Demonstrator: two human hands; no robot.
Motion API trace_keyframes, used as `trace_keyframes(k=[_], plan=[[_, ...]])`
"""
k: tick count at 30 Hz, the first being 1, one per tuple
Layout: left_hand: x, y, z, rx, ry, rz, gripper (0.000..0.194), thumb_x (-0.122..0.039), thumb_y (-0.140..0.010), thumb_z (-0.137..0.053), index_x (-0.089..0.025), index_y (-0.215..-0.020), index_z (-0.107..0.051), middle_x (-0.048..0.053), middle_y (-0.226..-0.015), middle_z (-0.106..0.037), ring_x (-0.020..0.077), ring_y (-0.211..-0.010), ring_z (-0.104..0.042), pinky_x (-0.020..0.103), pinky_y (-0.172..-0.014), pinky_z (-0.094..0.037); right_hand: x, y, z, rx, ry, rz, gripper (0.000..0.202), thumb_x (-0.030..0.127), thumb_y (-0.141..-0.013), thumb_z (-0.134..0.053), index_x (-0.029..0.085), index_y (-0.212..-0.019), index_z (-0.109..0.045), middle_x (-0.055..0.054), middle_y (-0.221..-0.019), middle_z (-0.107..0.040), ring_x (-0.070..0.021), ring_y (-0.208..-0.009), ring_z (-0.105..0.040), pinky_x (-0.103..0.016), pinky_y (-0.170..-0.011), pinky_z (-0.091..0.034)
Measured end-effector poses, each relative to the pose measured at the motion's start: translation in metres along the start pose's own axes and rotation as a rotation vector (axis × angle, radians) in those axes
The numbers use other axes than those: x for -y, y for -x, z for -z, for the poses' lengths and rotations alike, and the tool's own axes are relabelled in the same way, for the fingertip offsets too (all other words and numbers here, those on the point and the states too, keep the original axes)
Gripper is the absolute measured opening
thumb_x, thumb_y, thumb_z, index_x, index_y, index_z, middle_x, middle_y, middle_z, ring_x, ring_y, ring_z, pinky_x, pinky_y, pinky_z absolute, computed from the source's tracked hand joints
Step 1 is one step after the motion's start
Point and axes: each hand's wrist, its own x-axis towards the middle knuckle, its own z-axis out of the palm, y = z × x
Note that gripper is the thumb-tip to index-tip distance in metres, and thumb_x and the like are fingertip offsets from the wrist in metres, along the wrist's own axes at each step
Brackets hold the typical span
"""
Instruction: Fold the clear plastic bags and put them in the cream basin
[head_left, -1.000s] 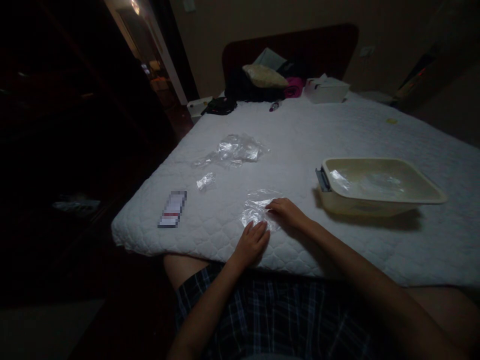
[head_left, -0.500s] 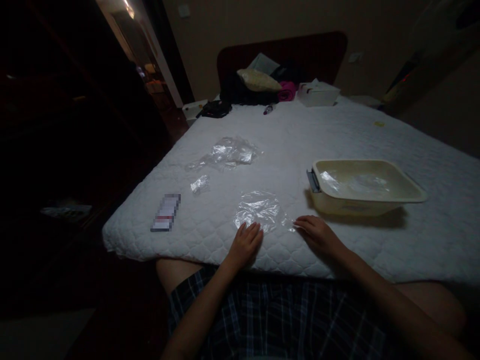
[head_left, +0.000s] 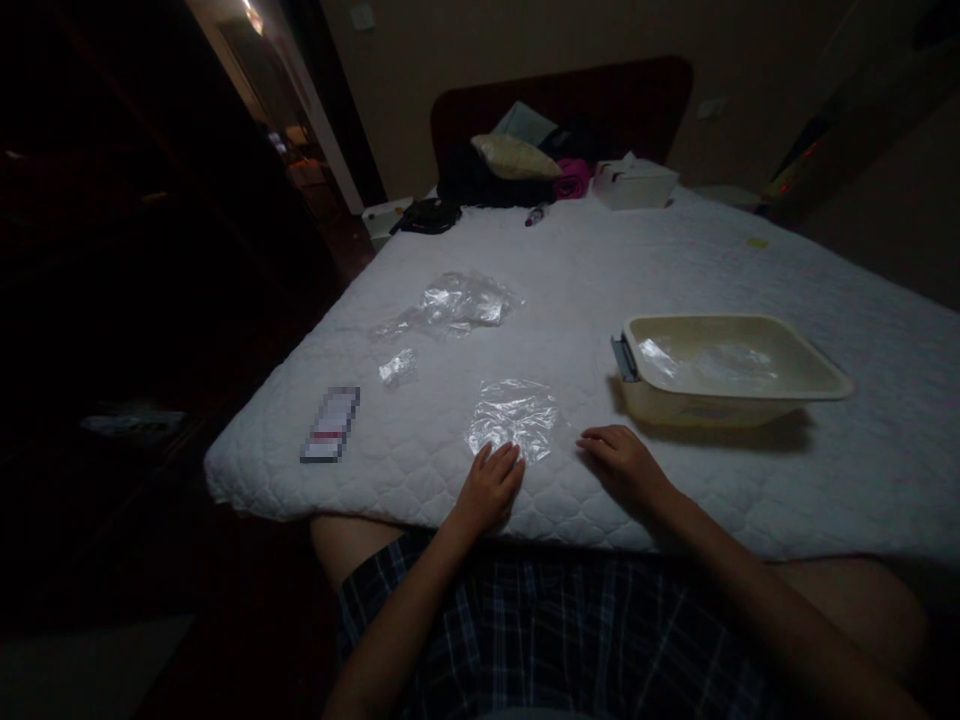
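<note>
A clear, shiny plastic bag point(head_left: 517, 410) lies spread and wrinkled on the white quilted bed cover before me. My left hand point(head_left: 491, 485) rests with outstretched fingers on the near-left edge of this bag. Just right of the bag is my right hand point(head_left: 624, 462), its fingers extended to the left, low over the cover. Its fingertips are close to the bag's faint right edge; whether they touch it is unclear. The thumb is mostly hidden. Farther away lie a small crumpled piece of clear plastic point(head_left: 397, 367) and a larger heap of clear plastic point(head_left: 465, 300).
A cream plastic tub point(head_left: 720, 412) with a grey handle clip stands to the right, clear plastic inside. At left lies a blurred-out phone-like object point(head_left: 330, 425). A white box point(head_left: 636, 185), a magenta roll point(head_left: 572, 178) and a pillow point(head_left: 514, 157) sit by the headboard.
My right hand has shifted slightly left. The shiny bit of plastic at its fingertips no longer shows. My left hand stays in place on the bag.
</note>
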Motion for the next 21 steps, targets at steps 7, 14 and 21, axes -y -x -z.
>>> trace_keyframes(k=[7, 14, 21], plan=[[0.000, -0.001, 0.001, -0.002, 0.001, -0.015, 0.042, -0.012, -0.078, -0.040, -0.015, -0.119, -0.048, 0.015, -0.125, -0.050, 0.0267, -0.122, -0.038, 0.052, -0.100, -0.027, -0.002, -0.032, 0.001, -0.036, 0.010, 0.059, 0.022, 0.016, -0.082, -0.046, 0.018, -0.096, -0.063, -0.011, -0.094, -0.063, -0.0228, -0.086, -0.055, -0.038, -0.074, -0.042], [0.001, 0.000, -0.002, 0.008, 0.011, -0.005, 0.040, -0.013, -0.078, -0.043, -0.013, -0.118, -0.048, 0.015, -0.126, -0.049, 0.0265, -0.124, -0.036, 0.051, -0.101, -0.026, 0.001, -0.067, -0.016, 0.018, 0.040, 0.085, 0.029, 0.008, -0.080, -0.043, 0.016, -0.100, -0.062, -0.011, -0.097, -0.063, -0.0222, -0.085, -0.057, -0.035, -0.073, -0.041], [0.000, -0.001, 0.000, 0.027, 0.003, -0.007, 0.042, -0.014, -0.077, -0.043, -0.013, -0.118, -0.048, 0.015, -0.128, -0.046, 0.0279, -0.125, -0.035, 0.052, -0.101, -0.025, 0.015, -0.078, -0.033, 0.056, -0.044, 0.025, 0.026, 0.020, -0.085, -0.046, 0.017, -0.108, -0.058, -0.010, -0.101, -0.061, -0.0198, -0.084, -0.056, -0.034, -0.074, -0.043]])
